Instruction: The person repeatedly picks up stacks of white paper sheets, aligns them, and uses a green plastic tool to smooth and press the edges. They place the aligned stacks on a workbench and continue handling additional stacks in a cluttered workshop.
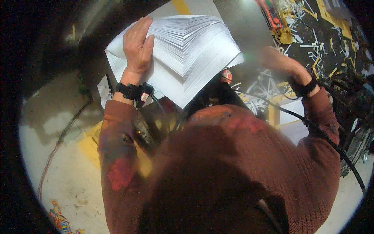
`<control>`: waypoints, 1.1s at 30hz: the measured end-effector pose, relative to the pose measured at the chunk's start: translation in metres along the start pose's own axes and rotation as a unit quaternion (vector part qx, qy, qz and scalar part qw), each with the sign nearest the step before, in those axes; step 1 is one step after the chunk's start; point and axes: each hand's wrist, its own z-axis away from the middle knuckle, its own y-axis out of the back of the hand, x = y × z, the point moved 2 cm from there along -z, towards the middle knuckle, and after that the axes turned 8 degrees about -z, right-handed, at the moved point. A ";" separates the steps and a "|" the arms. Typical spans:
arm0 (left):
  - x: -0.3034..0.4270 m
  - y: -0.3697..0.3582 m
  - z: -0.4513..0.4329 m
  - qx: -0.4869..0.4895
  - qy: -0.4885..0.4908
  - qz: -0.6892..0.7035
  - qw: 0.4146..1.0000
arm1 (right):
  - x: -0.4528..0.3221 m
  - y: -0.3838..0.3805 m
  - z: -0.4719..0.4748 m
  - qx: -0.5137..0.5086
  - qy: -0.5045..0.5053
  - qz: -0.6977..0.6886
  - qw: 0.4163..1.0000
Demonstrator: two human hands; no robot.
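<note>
A thick stack of white paper sheets [187, 55] lies before me on a grey surface, bent so that its layered edges fan out in a V. My left hand [137, 46] holds the left side of the stack, palm down, with the thumb apart from the fingers. To the right of the paper, my right hand [274, 60] is raised and blurred. Whether its fingers are closed or hold something cannot be made out. Each wrist wears a black strap, and a small black device [145, 92] sits by the left one.
White and yellow paper strips [315, 55] litter the dark area at right, near a red machine part with a button [275, 20]. A black cable [306, 120] passes beside my right arm. Behind the stack is a pale sheet with a yellow band [181, 6]. Yellow material [90, 143] lies lower left.
</note>
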 end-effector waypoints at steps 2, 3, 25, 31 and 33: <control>0.001 0.000 0.000 0.007 -0.007 0.005 1.000 | -0.001 -0.015 0.002 0.036 0.021 0.009 0.999; 0.001 0.000 -0.001 0.015 -0.006 0.003 1.000 | -0.003 -0.025 0.004 0.055 0.005 -0.027 0.998; 0.001 0.001 0.001 0.049 -0.022 0.013 0.998 | -0.163 -0.251 -0.162 -0.096 0.193 0.032 0.976; 0.002 0.003 -0.002 0.045 -0.023 0.006 0.999 | -0.068 -0.167 -0.069 -0.069 -0.099 0.103 0.987; 0.003 0.003 -0.003 0.047 -0.023 0.005 0.999 | -0.030 -0.118 -0.014 -0.053 -0.106 0.007 0.993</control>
